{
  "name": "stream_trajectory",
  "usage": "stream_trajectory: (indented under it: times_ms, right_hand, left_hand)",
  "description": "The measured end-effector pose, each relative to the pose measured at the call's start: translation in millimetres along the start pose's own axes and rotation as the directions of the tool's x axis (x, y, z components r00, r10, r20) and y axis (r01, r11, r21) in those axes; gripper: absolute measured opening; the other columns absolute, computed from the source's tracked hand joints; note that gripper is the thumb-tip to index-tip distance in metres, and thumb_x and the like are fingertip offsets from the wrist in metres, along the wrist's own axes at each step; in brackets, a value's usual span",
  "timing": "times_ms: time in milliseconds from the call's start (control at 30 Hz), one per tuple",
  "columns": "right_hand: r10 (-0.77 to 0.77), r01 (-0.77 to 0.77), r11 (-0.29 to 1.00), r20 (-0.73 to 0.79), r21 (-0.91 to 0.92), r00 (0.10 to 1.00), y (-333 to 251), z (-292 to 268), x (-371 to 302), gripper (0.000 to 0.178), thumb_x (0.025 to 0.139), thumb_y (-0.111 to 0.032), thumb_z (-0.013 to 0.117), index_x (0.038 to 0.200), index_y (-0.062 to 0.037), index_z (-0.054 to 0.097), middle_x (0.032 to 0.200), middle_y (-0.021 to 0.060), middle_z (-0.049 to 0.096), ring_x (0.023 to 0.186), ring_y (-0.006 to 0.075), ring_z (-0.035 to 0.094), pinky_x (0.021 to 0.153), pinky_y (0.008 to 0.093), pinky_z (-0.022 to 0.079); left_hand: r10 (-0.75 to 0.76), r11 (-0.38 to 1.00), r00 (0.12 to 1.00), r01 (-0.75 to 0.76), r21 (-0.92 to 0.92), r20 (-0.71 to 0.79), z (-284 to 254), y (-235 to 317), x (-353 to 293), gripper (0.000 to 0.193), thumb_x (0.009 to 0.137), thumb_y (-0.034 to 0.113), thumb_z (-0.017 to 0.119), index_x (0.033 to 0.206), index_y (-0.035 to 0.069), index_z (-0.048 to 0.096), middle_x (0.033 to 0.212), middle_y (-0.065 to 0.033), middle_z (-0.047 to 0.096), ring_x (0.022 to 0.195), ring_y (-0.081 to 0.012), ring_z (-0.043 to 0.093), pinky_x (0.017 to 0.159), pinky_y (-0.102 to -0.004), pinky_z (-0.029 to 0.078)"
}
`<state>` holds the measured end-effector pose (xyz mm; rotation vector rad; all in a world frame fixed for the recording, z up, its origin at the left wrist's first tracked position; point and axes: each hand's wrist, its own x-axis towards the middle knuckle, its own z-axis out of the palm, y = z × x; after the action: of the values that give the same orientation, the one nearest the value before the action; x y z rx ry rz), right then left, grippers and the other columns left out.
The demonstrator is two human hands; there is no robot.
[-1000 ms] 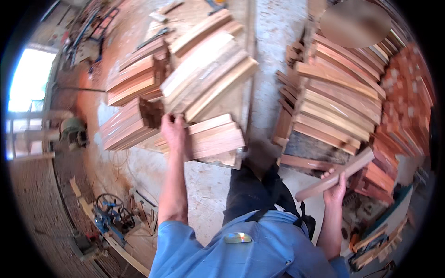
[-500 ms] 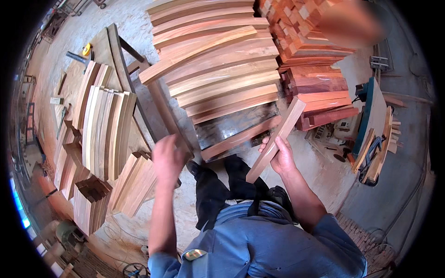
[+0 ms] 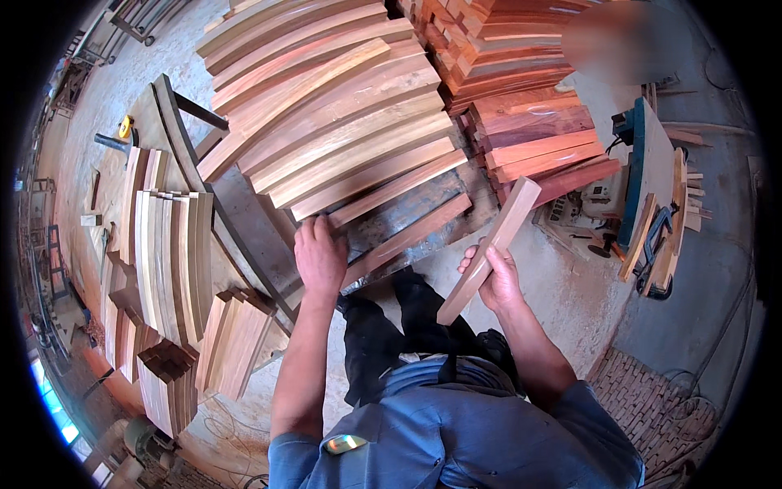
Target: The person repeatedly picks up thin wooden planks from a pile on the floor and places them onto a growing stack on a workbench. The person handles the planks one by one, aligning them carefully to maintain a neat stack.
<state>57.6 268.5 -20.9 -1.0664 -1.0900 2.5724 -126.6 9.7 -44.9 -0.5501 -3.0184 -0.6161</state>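
In my right hand (image 3: 498,279) I hold a squared wooden strip (image 3: 489,253), fingers wrapped round its middle, slanting up and away to the right. My left hand (image 3: 320,257) reaches forward, its fingers bent over the left end of the nearest pale strip (image 3: 399,191) in a broad row; the fingertips are partly hidden. That row of pale wooden strips (image 3: 350,122) lies side by side on a dark, shiny surface (image 3: 391,213). A single reddish strip (image 3: 411,236) lies apart along the surface's near edge.
On the left, a bench (image 3: 191,155) carries stacked curved wood pieces (image 3: 173,261), a yellow tape measure (image 3: 125,126) and a dark tool. Reddish wood stacks (image 3: 533,134) stand beyond on the right. A green-edged machine table (image 3: 648,163) holds a clamp (image 3: 660,236) and strips.
My left hand has moved forward and right, onto the end of the nearest pale strip. My right hand keeps its hold on its strip. The view has turned slightly.
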Motion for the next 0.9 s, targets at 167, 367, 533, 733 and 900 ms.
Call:
stream_trajectory:
  times_ms: [167, 367, 533, 733, 900]
  right_hand:
    - [0.016, -0.017, 0.999, 0.005, 0.032, 1.0, -0.4, 3.6, -0.2, 0.02, 0.097, -0.018, 0.059, 0.112, -0.0057, 0.055, 0.095, 0.0118, 0.065, 0.083, 0.024, 0.065, 0.079, 0.0403, 0.056]
    - [0.006, -0.006, 0.999, 0.004, 0.046, 1.0, -1.6, 3.8, 1.9, 0.021, 0.097, -0.019, 0.059, 0.113, -0.0062, 0.055, 0.095, 0.0111, 0.064, 0.082, 0.0236, 0.065, 0.078, 0.0397, 0.056]
    - [0.018, -0.018, 0.999, -0.015, 0.041, 1.0, -1.2, 9.2, 2.3, 0.022, 0.097, -0.02, 0.06, 0.114, -0.0066, 0.054, 0.095, 0.0104, 0.064, 0.081, 0.0226, 0.064, 0.077, 0.0385, 0.056]
    - [0.001, -0.001, 0.999, -0.019, 0.033, 1.0, 2.1, 9.6, -1.3, 0.023, 0.097, -0.021, 0.059, 0.115, -0.0072, 0.053, 0.094, 0.0101, 0.064, 0.081, 0.0221, 0.065, 0.077, 0.0381, 0.056]
    - [0.002, -0.001, 1.0, -0.044, 0.028, 0.999, 4.1, 5.0, -2.6, 0.021, 0.098, -0.021, 0.059, 0.113, -0.007, 0.054, 0.093, 0.0104, 0.065, 0.082, 0.0224, 0.065, 0.077, 0.0387, 0.056]
  left_hand:
    - [0.107, 0.992, 0.992, -0.111, 0.06, 0.068, 12.1, 2.3, 12.2, 0.035, 0.078, 0.015, 0.071, 0.111, 0.007, 0.063, 0.103, -0.0143, 0.062, 0.101, -0.0353, 0.057, 0.086, -0.0444, 0.048]
    - [0.078, 0.964, 0.945, 0.01, -0.266, 0.317, -6.2, -27.8, -3.5, 0.022, 0.09, 0.019, 0.063, 0.106, 0.004, 0.066, 0.092, -0.0118, 0.066, 0.086, -0.029, 0.062, 0.075, -0.0389, 0.052]
    - [-0.193, 0.505, 0.697, 0.674, -0.54, 0.69, -10.3, -55.0, -23.6, 0.036, 0.101, 0.031, 0.057, 0.122, 0.003, 0.064, 0.082, 0.0011, 0.06, 0.067, -0.0087, 0.052, 0.062, -0.0269, 0.047]
    - [-0.161, 0.494, 0.665, 0.694, -0.523, 0.73, -26.4, -48.3, -18.6, 0.028, 0.101, 0.024, 0.058, 0.119, 0.005, 0.067, 0.084, 0.0025, 0.062, 0.073, -0.0083, 0.053, 0.066, -0.0254, 0.047]
    - [-0.088, 0.581, 0.746, 0.577, -0.574, 0.661, -6.2, -60.7, -25.7, 0.024, 0.097, 0.02, 0.064, 0.115, 0.004, 0.069, 0.087, -0.002, 0.064, 0.076, -0.0143, 0.057, 0.07, -0.0285, 0.048]
